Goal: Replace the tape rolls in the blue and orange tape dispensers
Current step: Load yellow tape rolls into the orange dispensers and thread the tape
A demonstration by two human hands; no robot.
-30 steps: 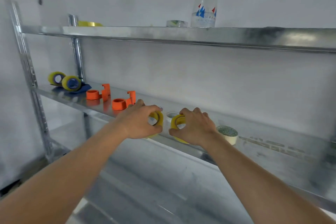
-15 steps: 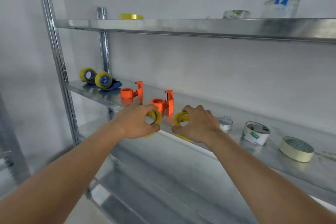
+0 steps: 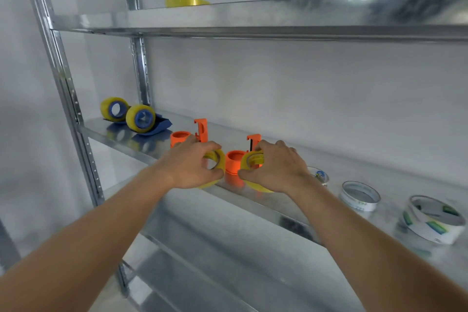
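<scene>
Middle shelf (image 3: 273, 204) of a metal rack: at the far left, two blue dispensers (image 3: 141, 118) lie side by side, each carrying a yellow roll. Right of them sits an orange dispenser (image 3: 188, 134) with a bare hub and an upright tab behind it. A second orange dispenser (image 3: 236, 161) sits between your two hands, hub bare, tab partly hidden behind your right hand. Further right along the shelf are three white printed tape rolls (image 3: 359, 195), lying flat or slightly tilted; the nearest to your right hand is mostly hidden by your wrist. On the top shelf (image 3: 253, 18), a yellow roll (image 3: 184, 1) sits at the left and a blurred roll at the far right.

Your left hand (image 3: 192, 167) holds a yellow tape roll (image 3: 215, 167), fingers curled over the top and thumb under, just in front of the left orange dispenser. Your right hand (image 3: 276, 167) grips a second yellow tape roll (image 3: 254, 170) the same way, just right of the middle hub. Both forearms reach forward, palms down, rolls at the near edge of the shelf.
</scene>
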